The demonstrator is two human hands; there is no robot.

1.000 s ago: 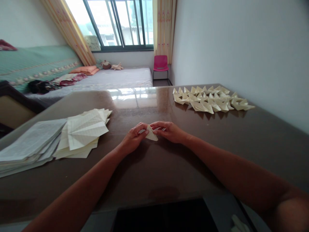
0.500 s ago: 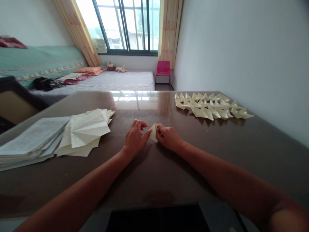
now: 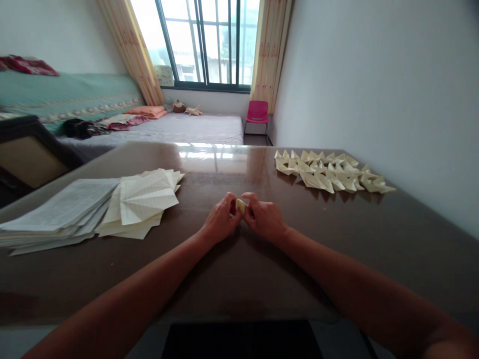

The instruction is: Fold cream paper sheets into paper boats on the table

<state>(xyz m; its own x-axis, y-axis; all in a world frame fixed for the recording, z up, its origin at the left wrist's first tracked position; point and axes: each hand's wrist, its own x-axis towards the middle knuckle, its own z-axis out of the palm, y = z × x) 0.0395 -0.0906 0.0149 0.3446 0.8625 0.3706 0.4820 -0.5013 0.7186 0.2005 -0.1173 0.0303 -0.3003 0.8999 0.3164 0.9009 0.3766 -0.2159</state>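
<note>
Between my two hands, over the middle of the table, is a small piece of folded cream paper (image 3: 241, 206). My left hand (image 3: 223, 218) pinches its left side between thumb and fingers. From the right, my right hand (image 3: 265, 215) grips the other side, its fingers curled in. Much of the folded paper is hidden by the fingertips. Several folded paper boats (image 3: 329, 172) stand in close rows on the far right of the table. At the left lies a fanned stack of creased cream sheets (image 3: 145, 199).
Beside the creased sheets is a pile of printed paper (image 3: 63, 207). All of this rests on a glossy brown table (image 3: 239, 279). A dark wooden chair (image 3: 35, 154) stands at the left edge. Beyond are a bed (image 3: 202, 127), a pink chair (image 3: 257, 112) and a white wall on the right.
My left hand has closed in on the folded paper, which now shows smaller and more covered between the fingers. The whole view has shifted slightly.
</note>
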